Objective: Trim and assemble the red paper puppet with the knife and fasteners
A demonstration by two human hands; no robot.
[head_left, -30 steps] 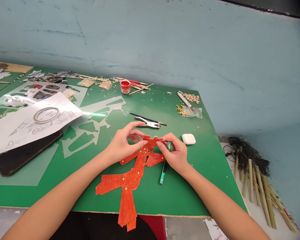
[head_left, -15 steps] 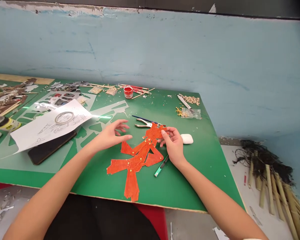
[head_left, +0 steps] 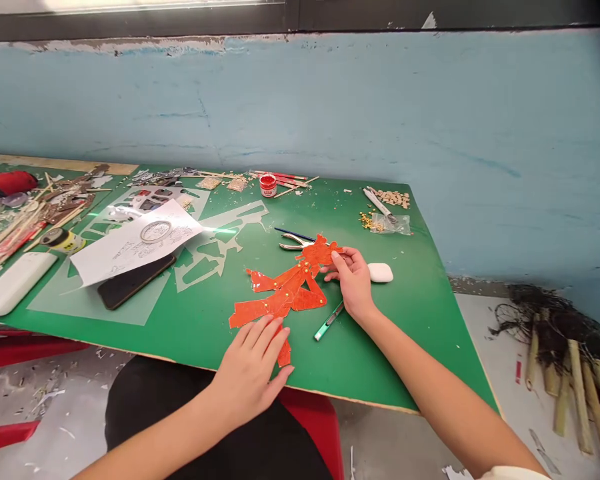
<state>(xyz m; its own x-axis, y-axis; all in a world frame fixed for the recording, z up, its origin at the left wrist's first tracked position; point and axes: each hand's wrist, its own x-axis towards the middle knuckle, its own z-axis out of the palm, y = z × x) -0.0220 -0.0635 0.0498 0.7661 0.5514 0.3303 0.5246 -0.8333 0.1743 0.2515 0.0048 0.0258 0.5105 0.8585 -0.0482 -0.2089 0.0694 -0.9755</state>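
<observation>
An orange-red jointed puppet point(head_left: 286, 291) with small gold fasteners at its joints lies over the green table. My right hand point(head_left: 353, 277) pinches the puppet's head at its right edge, thumb on top. My left hand point(head_left: 255, 363) reaches over the puppet's lower leg, fingers stretched out and partly hiding it; whether the fingertips press on it I cannot tell. Beside my right hand are a green utility knife point(head_left: 329, 323) and a white rounded case point(head_left: 381, 273). Metal pliers point(head_left: 294, 243) and a blue brush point(head_left: 294, 234) lie just behind the puppet's head.
On the green table point(head_left: 405, 360), a red paint jar point(head_left: 268, 185) stands near the wall. A printed sheet point(head_left: 130, 247) with a tape ring point(head_left: 155, 231) rests over a black phone point(head_left: 135, 283). Bamboo pieces point(head_left: 575, 393) stand on the floor at right.
My left hand has moved down from beside the puppet's arm to over its lower leg. My right hand keeps hold of the head. The camera view has turned slightly left.
</observation>
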